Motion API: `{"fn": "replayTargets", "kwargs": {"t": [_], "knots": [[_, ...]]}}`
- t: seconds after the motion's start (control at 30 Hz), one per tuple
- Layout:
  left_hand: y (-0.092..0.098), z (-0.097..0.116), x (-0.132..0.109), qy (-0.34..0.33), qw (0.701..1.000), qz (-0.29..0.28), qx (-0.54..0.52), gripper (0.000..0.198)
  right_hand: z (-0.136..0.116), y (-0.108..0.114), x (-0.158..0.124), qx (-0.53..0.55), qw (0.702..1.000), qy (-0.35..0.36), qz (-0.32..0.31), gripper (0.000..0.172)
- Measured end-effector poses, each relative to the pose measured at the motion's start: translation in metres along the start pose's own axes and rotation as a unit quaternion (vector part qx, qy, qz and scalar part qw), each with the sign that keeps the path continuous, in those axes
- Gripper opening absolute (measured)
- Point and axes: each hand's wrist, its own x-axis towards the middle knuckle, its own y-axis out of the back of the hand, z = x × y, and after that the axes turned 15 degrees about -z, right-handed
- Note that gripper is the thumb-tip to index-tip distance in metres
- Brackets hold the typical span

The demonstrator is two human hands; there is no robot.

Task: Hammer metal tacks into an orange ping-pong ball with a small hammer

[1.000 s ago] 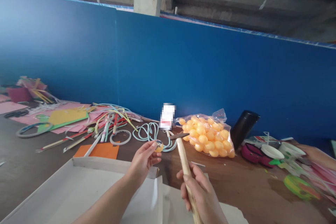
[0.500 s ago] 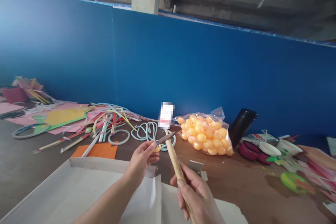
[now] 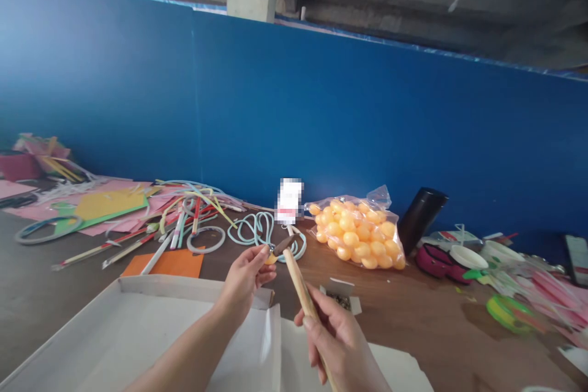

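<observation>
My left hand (image 3: 248,269) pinches a small yellow-orange ball (image 3: 271,259) with a shiny silver bit at its top, too small to make out. In my right hand (image 3: 337,334) is a hammer (image 3: 301,288), gripped by its pale wooden handle. The hammer's dark, narrow head (image 3: 285,244) is right beside the ball; whether they touch I cannot tell. Just past my right fingers sits a small opened box (image 3: 356,305) of tiny metallic pieces. A clear bag of orange balls (image 3: 353,239) lies beyond my hands.
A large white open box (image 3: 184,324) lies under my forearms. Farther back are coiled pale-blue tubing (image 3: 252,229), orange paper (image 3: 186,263) and piled coloured papers and sticks (image 3: 110,203). To the right stand a black bottle (image 3: 422,217), white bowls (image 3: 468,257) and green tape (image 3: 508,313).
The hammer's head has tilted down and shifted slightly left near the ball. My left hand keeps its pinch. Another person's arm at the far right has left the view.
</observation>
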Motion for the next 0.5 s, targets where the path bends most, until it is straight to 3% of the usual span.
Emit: {"fn": "replayTargets", "kwargs": {"t": [0.5], "knots": [[0.0029,-0.0021,0.0038,-0.003,1.000,0.010,-0.022,0.021,-0.0024,-0.0032,0.0006,0.020,1.000,0.007,-0.008,0.048]]}}
